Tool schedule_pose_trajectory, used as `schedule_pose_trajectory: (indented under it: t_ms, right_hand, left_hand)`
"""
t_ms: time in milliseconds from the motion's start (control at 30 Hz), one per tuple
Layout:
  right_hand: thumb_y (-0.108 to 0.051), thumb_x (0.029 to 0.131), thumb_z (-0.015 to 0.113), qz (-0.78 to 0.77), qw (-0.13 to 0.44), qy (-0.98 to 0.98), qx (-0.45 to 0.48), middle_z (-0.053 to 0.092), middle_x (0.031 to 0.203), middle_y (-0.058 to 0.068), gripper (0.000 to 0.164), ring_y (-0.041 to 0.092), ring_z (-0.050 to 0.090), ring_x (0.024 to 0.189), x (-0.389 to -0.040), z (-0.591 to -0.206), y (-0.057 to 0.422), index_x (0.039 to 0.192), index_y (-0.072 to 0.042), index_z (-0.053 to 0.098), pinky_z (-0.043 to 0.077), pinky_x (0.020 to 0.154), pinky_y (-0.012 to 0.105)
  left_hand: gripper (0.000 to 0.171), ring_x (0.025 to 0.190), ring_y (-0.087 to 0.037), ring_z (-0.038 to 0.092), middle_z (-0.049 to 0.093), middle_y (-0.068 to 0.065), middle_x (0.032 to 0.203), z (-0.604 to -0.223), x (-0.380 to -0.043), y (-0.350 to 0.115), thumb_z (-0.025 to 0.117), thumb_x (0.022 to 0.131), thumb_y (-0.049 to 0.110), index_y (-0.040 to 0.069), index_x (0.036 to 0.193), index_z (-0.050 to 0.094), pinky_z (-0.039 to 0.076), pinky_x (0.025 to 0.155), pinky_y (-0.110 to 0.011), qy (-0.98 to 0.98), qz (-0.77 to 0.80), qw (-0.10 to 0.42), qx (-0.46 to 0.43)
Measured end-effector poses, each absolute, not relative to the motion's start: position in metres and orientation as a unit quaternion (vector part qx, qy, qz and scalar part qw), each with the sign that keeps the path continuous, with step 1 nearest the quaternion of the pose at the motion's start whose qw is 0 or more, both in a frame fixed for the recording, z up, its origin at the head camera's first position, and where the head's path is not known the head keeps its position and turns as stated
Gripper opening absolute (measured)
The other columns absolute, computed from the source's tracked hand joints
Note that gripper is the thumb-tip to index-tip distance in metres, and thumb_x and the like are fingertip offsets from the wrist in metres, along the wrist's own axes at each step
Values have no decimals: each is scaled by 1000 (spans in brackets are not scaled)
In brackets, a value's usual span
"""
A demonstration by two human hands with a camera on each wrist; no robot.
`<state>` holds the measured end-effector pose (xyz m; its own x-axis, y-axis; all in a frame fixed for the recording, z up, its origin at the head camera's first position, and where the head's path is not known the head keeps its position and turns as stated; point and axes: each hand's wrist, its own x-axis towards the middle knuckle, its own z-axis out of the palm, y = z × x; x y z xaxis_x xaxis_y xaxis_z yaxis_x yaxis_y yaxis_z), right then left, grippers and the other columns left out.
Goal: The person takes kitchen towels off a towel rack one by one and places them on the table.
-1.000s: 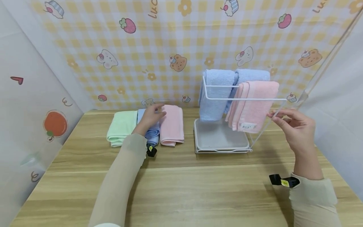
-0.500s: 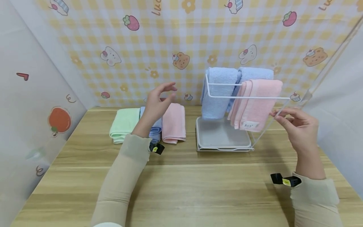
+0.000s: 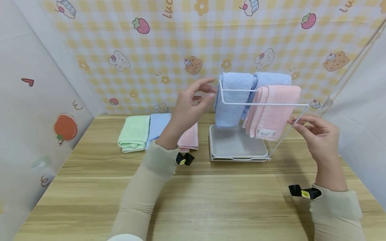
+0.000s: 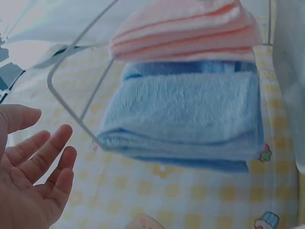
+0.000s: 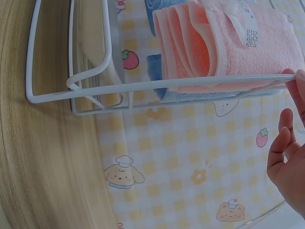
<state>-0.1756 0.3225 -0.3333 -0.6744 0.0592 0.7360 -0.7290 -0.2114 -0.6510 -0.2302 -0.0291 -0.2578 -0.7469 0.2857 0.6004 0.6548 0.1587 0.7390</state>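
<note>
A white wire rack (image 3: 297, 105) stands on the table with folded towels over its bars. One blue towel (image 3: 234, 115) hangs at its left, another blue towel (image 3: 272, 79) behind, and a pink towel (image 3: 274, 115) with a white label in front. My left hand (image 3: 187, 108) is raised just left of the rack, fingers apart and holding nothing; in the left wrist view, a gap separates its fingertips from the wire. With thumb and finger my right hand (image 3: 321, 137) pinches the rack's right sloping wire, also visible as the wire (image 5: 190, 82) in the right wrist view.
Left of the rack lie a folded green towel (image 3: 134, 132), a blue towel (image 3: 159, 124) and a pink towel (image 3: 191, 137), the last partly behind my left forearm. A pale tray (image 3: 238, 144) sits in the rack's base. A checked cloth (image 3: 163, 60) hangs behind the table.
My left hand has lifted from over the folded towels and moved right to the rack's left side, holding nothing. My right hand has stayed on the wire.
</note>
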Motion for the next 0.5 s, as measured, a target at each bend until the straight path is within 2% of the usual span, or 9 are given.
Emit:
schedule_pose_trajectory:
  t_ms: [67,100,200,233,300,333,400,467,500]
  right_hand:
    - [36,81,46,719,273,-565,298,72,83,16,17,26,75,90,-176,-333,323,91,30,58,59,85,28]
    - [36,81,46,719,273,-566,297,72,83,16,17,26,75,90,-176,-333,323,91,30,58,59,85,28]
    - [36,81,46,719,272,-569,293,72,85,16,17,25,75,90,-175,-333,323,92,30,58,59,85,28]
    - [36,81,46,719,271,-570,291,72,85,16,17,25,75,90,-175,-333,323,92,30,58,59,86,28]
    - [36,81,46,720,270,-571,288,71,85,15,18,25,75,90,-175,-333,323,93,29,59,59,86,27]
    - [36,81,46,721,270,-571,287,71,85,15,19,25,75,90,-174,-333,323,93,29,59,59,86,27]
    - [36,81,46,720,271,-572,284,70,84,14,19,25,75,90,-174,-333,323,93,29,59,59,86,27]
    - [36,81,46,721,272,-570,284,71,83,14,19,25,75,90,-174,-333,323,93,29,59,59,86,27]
    - [36,81,46,721,272,-571,285,71,84,15,18,25,75,89,-174,-333,323,92,29,59,59,85,27]
  left_hand:
    - [37,108,-14,65,73,-9,107,-254,-228,-23,65,96,14,7,133,60,53,93,-33,-749,-550,182,-321]
    - [37,107,-14,65,74,-8,106,-252,-227,-19,66,96,14,7,132,61,52,90,-31,-751,-543,193,-324]
    - [35,110,-16,66,75,-8,104,-247,-223,-11,67,94,13,4,128,63,48,93,-26,-754,-520,218,-336]
    - [35,110,-16,66,76,-8,104,-245,-221,-8,67,94,14,4,128,63,47,89,-24,-759,-509,221,-340]
    - [35,94,-15,68,76,-6,105,-241,-218,-3,67,95,15,5,128,63,44,73,-21,-772,-484,220,-347]
    - [34,92,-14,68,76,-5,104,-239,-217,0,66,95,16,6,128,64,44,76,-19,-778,-477,214,-349]
    - [34,70,-15,62,76,-4,105,-235,-215,6,66,96,17,8,128,63,37,60,-21,-788,-464,196,-353]
    - [34,64,-14,59,77,-2,105,-231,-214,13,65,96,18,9,128,63,32,53,-21,-799,-451,182,-355]
    - [33,67,-12,63,77,-2,105,-230,-214,16,64,96,18,9,129,63,33,53,-21,-802,-446,174,-357]
